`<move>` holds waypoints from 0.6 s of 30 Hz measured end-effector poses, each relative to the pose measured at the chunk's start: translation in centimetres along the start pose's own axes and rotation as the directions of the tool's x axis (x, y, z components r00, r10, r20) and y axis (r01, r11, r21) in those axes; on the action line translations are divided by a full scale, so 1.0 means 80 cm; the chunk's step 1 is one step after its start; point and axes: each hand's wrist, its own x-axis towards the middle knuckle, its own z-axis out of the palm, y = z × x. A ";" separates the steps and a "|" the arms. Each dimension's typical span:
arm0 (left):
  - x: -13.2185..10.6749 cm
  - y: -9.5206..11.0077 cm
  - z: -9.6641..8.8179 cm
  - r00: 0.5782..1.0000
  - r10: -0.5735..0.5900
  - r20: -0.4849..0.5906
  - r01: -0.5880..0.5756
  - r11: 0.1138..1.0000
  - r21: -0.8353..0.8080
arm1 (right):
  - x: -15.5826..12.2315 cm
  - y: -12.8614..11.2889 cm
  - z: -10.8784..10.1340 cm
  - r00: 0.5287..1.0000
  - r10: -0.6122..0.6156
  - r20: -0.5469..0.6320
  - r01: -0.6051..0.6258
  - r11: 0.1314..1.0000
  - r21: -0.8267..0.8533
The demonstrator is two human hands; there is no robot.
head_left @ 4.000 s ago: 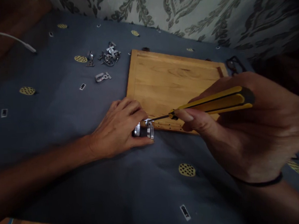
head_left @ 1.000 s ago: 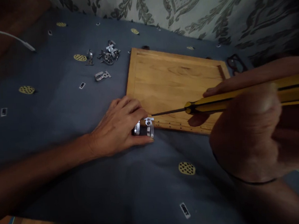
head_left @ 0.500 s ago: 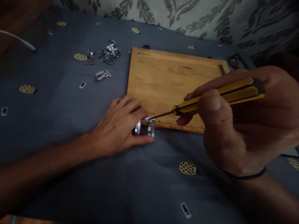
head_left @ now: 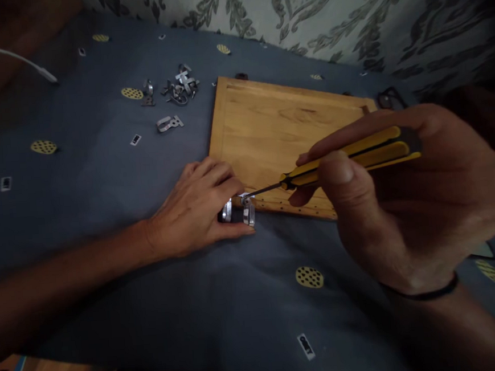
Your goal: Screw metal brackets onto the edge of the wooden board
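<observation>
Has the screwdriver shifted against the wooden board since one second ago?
Yes. The screwdriver slid left along the wooden board; its tip now meets the metal hinge at the board's near-left corner.

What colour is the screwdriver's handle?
Yellow with black, clearest in the head view: screwdriver handle gripped by the right hand.

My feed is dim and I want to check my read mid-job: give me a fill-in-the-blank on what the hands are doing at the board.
1. The right hand grips a yellow-handled ____.
2. The left hand steadies a metal fitting at the edge of the ____ board.
3. Spare fittings lie on the cloth, off to the board's ____.

Missing words: screwdriver; wooden; left.
</observation>
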 end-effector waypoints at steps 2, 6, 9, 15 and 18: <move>0.000 0.000 0.000 1.000 0.001 0.003 -0.001 1.000 0.008 | 0.001 0.000 0.000 0.999 -0.028 -0.021 0.028 1.000 0.007; 0.001 -0.001 0.001 1.000 0.008 -0.003 -0.008 1.000 0.012 | 0.004 -0.003 0.000 0.999 -0.052 0.001 0.052 0.998 0.025; 0.001 -0.002 0.002 1.000 0.010 -0.010 -0.010 1.000 0.010 | 0.004 -0.004 0.001 0.998 -0.066 -0.008 0.066 0.998 0.000; 0.001 -0.002 0.002 1.000 0.004 -0.003 -0.004 1.000 0.014 | 0.003 0.000 0.007 0.994 -0.087 -0.070 0.087 0.996 0.002; 0.001 -0.002 0.002 1.000 -0.002 -0.004 0.002 1.000 0.012 | 0.003 0.000 0.009 0.992 -0.094 -0.081 0.093 0.996 -0.016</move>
